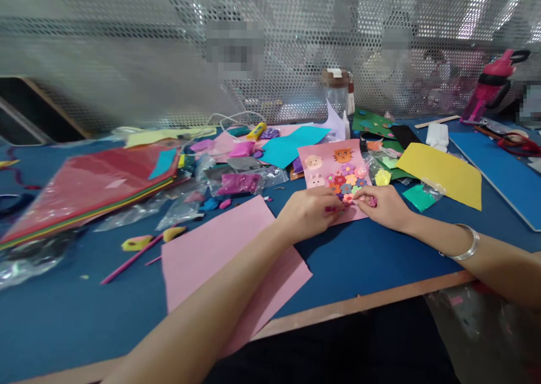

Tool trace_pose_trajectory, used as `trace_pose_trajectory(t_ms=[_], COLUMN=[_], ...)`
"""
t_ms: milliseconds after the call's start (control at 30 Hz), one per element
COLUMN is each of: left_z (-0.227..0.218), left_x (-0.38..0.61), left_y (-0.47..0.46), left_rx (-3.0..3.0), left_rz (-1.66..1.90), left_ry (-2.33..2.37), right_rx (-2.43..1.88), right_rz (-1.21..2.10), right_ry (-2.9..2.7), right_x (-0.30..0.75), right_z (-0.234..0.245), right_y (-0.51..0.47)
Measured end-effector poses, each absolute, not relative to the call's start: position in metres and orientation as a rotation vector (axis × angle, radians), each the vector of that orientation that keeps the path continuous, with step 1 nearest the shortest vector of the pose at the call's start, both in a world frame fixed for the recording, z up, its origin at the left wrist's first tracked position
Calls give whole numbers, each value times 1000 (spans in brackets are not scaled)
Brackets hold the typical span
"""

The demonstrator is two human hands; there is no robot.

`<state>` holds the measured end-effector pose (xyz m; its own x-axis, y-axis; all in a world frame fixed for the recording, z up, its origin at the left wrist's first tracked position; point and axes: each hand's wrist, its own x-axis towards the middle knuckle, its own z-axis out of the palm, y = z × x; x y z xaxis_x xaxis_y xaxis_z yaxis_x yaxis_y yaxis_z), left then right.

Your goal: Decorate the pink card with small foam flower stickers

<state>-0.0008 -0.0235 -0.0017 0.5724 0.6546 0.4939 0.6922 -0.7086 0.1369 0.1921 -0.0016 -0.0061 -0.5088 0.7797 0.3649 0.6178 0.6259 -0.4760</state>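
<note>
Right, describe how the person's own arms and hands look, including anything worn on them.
The left hand and right hand are both ungloved, and no sleeve shows on either forearm. A shiny silver bangle, seemingly of several thin bands, circles the right forearm; none shows on the left.

On the bench [372, 268], the left hand [307, 215] and right hand [386, 206] met over a pink card [329, 163] with colourful flowers [347, 188] and 3 animal faces [343, 155]. A larger pink sheet [220, 243] lay beneath the left forearm [228, 288].
</note>
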Motion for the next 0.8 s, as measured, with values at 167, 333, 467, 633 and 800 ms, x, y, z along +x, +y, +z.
trace_pose_trajectory(t_ms=[167,333,467,633,800], left_z=[0,-3,-7,-6,-4], left_x=[3,6,9,10,10], left_y=[-25,-24,-23,-24,-23], left_rx=[-2705,-2673,-2647,-2718,-2738], left_rz=[-831,-776,-738,-765,-755], left_ry=[-1243,-1237,-1273,-1287,-1278], right_rx=[-1129,-1145,-1120,-1087,-1075], right_rz=[442,510,539,551,513], right_ry=[-2232,-2236,-2258,-2325,-2424], right_x=[193,193,193,195,197], right_z=[-2,0,-1,-2,-3], right_y=[-4,-3,-1,-2,-2])
